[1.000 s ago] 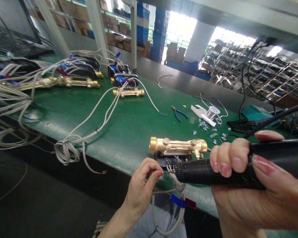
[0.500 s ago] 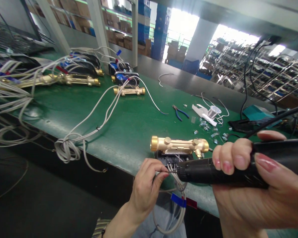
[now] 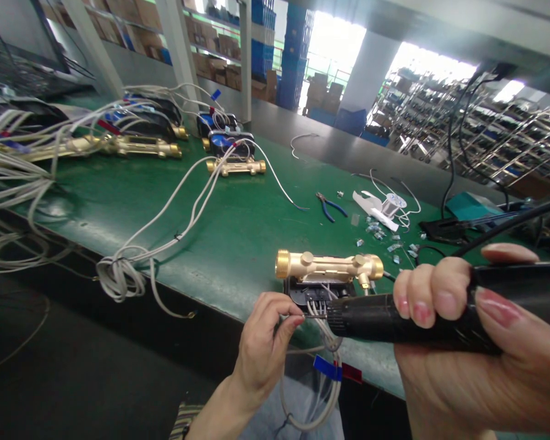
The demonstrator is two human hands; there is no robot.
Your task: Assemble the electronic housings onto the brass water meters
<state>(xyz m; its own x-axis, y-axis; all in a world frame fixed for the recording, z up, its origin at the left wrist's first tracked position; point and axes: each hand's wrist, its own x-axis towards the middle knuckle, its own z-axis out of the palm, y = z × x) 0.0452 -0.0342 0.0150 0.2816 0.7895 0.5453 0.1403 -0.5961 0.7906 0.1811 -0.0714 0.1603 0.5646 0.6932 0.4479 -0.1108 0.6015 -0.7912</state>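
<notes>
Head view: left hand (image 3: 263, 345) pinches a wire (image 3: 314, 316) steady beside the brass meter (image 3: 327, 267), right hand (image 3: 453, 348) closed round a soldering iron (image 3: 385, 321) aimed at it.

Soldering iron (image 3: 385, 322), rear end cut off

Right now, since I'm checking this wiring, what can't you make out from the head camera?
Head view only:
The left hand's fingers crowd the soldering iron's tip, so its contact with the wire is too small to see.
The iron's back end is cut off by the right edge.
The black housing's top is hidden by the brass meter.
Any marking on the blue tag is too small to read.
</notes>
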